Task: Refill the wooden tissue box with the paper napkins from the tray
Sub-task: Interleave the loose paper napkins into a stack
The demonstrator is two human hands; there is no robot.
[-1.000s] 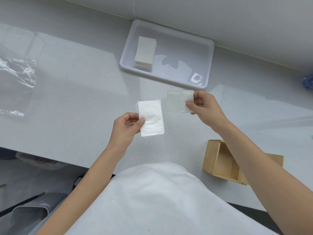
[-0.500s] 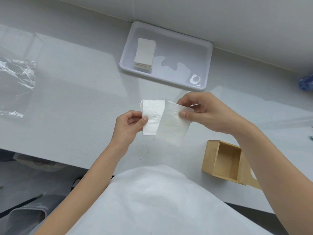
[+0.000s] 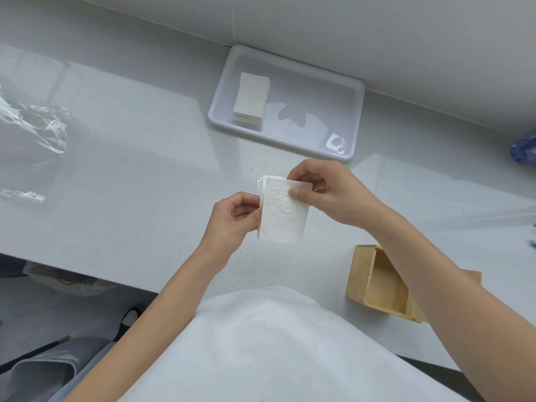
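A small stack of white paper napkins is held above the counter between both hands. My left hand pinches its left edge. My right hand grips its top right corner, thumb pressed on the front sheet. The white plastic tray sits against the back wall with a pile of napkins at its left end. The open wooden tissue box lies on the counter at the lower right, partly hidden by my right forearm; its inside shows bare wood.
Crumpled clear plastic wrap lies at the far left of the grey counter. A small torn white scrap rests in the tray's right corner. A blue object shows at the right edge. The counter's front edge runs close to my body.
My right hand brought its single napkin leftward and laid it on top of the napkins in my left hand. Both hands now hold one aligned stack.
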